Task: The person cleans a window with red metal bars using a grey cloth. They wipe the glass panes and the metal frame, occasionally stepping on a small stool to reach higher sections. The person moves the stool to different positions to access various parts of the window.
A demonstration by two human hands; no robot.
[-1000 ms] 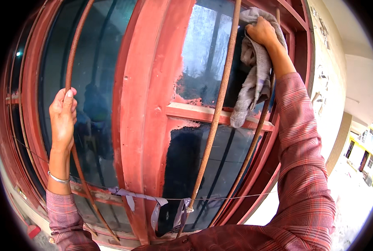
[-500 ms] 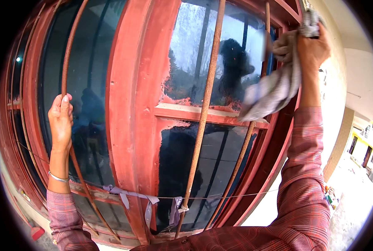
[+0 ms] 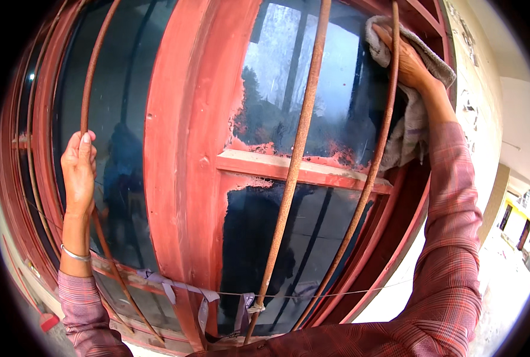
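Pressing grey cloth point(image 3: 416, 89) on dusty pane point(image 3: 289, 77), right hand point(image 3: 405, 59); left hand point(image 3: 79, 172) clenched round rusty bar point(image 3: 89, 89).

No packages, labels, signs or screens show anywhere in the scene, neither on the left nor on the far right.

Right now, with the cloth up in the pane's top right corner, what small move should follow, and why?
Probably sweep the grey cloth leftward across the upper glass pane. The right hand presses it at the top right corner, while the glass further left looks hazy and streaked. The left hand grips a rusty bar.
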